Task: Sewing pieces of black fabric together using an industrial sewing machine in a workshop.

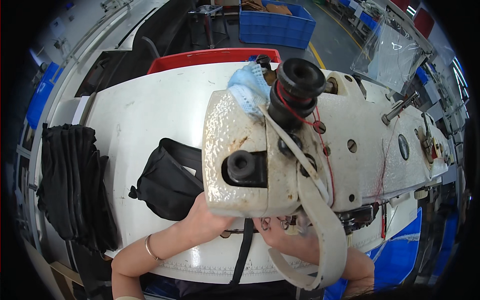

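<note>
Workshop room with a grey floor [334, 29]

A wide white tabletop [145, 110] spreads across the middle. Just beyond its far edge sits a red bin [215, 54]. Farther back, a large blue crate [275, 31] stands on the floor with brown pieces [278, 9] inside; a dark stool [206, 10] is to its left. A yellow line [317, 55] runs along the floor at the crate's right. Clear plastic sheeting [385, 54] hangs at upper right, and bright strip lights [459, 80] show near the far right edge.

On the table [130, 110], a pouch [167, 185] lies between a fabric stack [75, 185], left, and the sewing machine [350, 165].
</note>
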### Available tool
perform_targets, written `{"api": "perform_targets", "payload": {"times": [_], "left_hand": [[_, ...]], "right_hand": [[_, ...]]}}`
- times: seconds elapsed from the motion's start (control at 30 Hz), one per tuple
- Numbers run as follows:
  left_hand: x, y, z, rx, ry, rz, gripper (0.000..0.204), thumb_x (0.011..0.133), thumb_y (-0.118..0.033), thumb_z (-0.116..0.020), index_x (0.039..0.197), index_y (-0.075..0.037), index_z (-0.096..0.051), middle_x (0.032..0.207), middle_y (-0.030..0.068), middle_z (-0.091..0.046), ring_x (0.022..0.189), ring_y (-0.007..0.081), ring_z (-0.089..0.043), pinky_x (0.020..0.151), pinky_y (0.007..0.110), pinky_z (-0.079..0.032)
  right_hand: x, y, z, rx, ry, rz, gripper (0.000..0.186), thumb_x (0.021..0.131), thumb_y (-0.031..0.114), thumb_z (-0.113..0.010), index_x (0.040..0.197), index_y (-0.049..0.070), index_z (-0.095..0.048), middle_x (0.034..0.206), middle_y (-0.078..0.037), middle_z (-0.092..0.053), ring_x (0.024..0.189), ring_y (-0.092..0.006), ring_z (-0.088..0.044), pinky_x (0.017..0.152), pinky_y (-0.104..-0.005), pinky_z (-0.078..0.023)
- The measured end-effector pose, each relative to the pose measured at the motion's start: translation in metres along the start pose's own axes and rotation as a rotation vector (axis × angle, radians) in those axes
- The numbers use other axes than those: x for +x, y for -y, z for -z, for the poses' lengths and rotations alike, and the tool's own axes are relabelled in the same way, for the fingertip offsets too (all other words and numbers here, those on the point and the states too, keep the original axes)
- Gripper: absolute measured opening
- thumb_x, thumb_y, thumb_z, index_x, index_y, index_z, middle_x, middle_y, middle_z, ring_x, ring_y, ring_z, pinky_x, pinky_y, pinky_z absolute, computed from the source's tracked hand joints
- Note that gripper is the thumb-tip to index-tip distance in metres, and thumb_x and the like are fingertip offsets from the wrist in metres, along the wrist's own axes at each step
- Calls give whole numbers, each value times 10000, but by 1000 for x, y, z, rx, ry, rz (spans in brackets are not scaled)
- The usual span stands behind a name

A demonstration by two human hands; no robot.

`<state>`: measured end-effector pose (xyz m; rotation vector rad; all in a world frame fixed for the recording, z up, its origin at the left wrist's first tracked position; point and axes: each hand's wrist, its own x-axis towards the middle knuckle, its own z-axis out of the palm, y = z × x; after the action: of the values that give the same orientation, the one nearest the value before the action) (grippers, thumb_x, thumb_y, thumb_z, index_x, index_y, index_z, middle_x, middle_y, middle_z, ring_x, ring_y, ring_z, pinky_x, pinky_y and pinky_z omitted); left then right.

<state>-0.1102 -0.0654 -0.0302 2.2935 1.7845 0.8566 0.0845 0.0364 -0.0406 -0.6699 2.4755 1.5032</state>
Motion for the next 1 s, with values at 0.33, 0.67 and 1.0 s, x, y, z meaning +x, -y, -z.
{"api": "perform_targets", "payload": {"times": [0.33, 0.67, 1.0], "left_hand": [[-3, 18, -33, -17, -104, -22, 278, 622, -45, -619, 895, -5, -659, 1009, 113, -623, 968, 295, -597, 813, 385, -516], [11, -7, 7, 64, -66, -12, 208, 729, -75, -664, 928, -29, -626, 932, 80, -573, 876, 271, -544, 782, 350, -419], [10, -41, 18, 353, -2, -87, 294, 657, -51, -611, 938, 33, -620, 836, 74, -483, 770, 207, -501, 626, 284, -437]], "right_hand": [[-10, 9, -13, -168, -115, -321, 316, 870, 160, -499, 1116, -29, -560, 1019, -115, -622, 937, -228, -610, 807, -390, -530], [-18, -9, -8, 1245, -588, -873, 279, 730, 161, -639, 1006, 123, -634, 970, -32, -621, 877, -167, -592, 828, -313, -491], [-2, -13, 13, 620, -500, -361, 237, 686, 111, -587, 900, 22, -640, 963, -113, -627, 910, -239, -621, 844, -321, -500]]}}
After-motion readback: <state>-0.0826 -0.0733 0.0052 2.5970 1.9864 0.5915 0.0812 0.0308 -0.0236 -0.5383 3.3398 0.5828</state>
